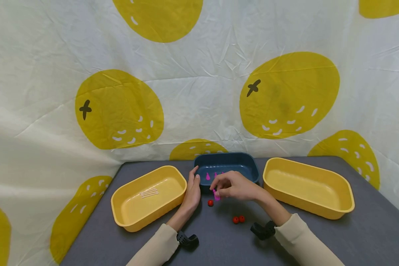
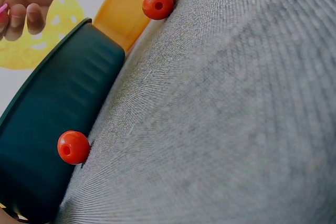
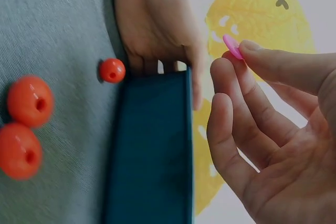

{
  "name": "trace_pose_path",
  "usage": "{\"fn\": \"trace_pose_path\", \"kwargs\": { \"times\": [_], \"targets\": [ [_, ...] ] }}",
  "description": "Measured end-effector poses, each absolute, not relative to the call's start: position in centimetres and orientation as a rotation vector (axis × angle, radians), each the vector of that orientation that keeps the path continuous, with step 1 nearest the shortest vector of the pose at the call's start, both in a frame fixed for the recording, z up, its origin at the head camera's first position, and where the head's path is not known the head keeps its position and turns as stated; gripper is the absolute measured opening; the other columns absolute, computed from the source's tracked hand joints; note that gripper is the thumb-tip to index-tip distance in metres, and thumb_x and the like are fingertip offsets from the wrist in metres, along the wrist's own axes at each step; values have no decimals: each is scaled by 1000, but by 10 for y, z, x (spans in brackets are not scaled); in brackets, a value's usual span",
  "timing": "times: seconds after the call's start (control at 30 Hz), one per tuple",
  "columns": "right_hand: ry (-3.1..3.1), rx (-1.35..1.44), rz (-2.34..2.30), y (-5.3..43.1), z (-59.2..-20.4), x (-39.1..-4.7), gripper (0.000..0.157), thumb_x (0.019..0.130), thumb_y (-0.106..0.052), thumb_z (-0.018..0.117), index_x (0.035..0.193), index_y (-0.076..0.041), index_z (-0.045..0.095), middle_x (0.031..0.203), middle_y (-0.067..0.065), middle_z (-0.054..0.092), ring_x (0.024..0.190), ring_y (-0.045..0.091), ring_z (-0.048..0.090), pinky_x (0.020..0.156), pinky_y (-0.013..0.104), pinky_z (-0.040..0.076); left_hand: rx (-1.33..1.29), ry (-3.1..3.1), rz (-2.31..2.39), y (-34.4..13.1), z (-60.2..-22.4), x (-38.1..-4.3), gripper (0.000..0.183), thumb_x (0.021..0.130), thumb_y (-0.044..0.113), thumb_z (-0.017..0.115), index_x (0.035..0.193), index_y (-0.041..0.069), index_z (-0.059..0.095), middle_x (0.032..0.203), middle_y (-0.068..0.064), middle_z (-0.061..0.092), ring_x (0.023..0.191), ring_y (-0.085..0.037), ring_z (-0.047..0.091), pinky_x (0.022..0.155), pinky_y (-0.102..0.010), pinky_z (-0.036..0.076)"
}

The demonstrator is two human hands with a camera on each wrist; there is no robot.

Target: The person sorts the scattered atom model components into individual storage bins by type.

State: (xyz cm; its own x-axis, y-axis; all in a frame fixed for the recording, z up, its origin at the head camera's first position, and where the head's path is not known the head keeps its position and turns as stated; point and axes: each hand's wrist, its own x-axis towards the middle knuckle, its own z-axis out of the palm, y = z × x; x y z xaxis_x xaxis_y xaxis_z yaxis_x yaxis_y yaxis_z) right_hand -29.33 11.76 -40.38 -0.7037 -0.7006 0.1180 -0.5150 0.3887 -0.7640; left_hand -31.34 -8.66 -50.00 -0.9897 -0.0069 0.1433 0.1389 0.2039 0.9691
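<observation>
Clock is in head view, centred on the blue bin, 12 = away from the person. At 8: left yellow bin, a few pale sticks side by side on its floor. At 9: left hand, fingers fairly straight, laid against the blue bin's left end. Center: blue bin, small pink pieces in a row inside; right hand blocks part of the row, so can't give a count. At 7: single red bead, just outside the near wall; can't tell if touching. At 6: held pink piece, pinched between thumb and fingertips of right hand, above rim height per right wrist view. Also near 6, closer to the person: two red beads side by side on grey table. At 4: right yellow bin.
</observation>
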Motion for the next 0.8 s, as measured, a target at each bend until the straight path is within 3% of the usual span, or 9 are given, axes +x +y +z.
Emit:
{"fn": "trace_pose_path", "kwargs": {
  "times": [0.23, 0.43, 0.53, 0.67, 0.8],
  "targets": [
    [2471, -1052, -1200, 124, -384, -299, 16, 97, -12, 70, 113, -10, 74, 84, 2, 74, 72, 29, 67, 67, 27, 57, -113, -2353, -1915, -86, -497, -313, 52, 113, 44, 30, 162, 25, 29, 171, -7, 26, 157, -34, 27, 127, -63, 18],
    [2495, -1030, -1210, 133, -374, -311, 16, 98, -10, 69, 113, -5, 73, 86, 5, 75, 79, 35, 70, 71, 38, 61, -111, -2345, -1918, -85, -497, -314, 50, 114, 36, 30, 162, 24, 30, 171, -8, 26, 158, -33, 27, 128, -61, 17],
    [2502, -1013, -1213, 139, -369, -319, 16, 98, -10, 69, 112, -4, 72, 86, 7, 76, 78, 32, 71, 72, 39, 61, -108, -2345, -1923, -85, -496, -314, 49, 114, 33, 31, 162, 22, 30, 171, -8, 26, 158, -34, 26, 128, -61, 16],
    [2511, -993, -1224, 145, -364, -331, 16, 98, -9, 69, 111, -2, 71, 86, 12, 75, 74, 19, 70, 71, 35, 60, -101, -2353, -1921, -85, -496, -313, 51, 114, 37, 30, 162, 23, 29, 172, -7, 25, 158, -33, 26, 128, -61, 16],
    [2532, -957, -1233, 149, -361, -342, 16, 98, -8, 67, 112, 0, 70, 87, 13, 75, 76, 21, 70, 72, 36, 60, -98, -2354, -1920, -85, -496, -313, 51, 114, 39, 29, 163, 23, 29, 172, -6, 24, 158, -32, 25, 128, -61, 16]
  ]
}}
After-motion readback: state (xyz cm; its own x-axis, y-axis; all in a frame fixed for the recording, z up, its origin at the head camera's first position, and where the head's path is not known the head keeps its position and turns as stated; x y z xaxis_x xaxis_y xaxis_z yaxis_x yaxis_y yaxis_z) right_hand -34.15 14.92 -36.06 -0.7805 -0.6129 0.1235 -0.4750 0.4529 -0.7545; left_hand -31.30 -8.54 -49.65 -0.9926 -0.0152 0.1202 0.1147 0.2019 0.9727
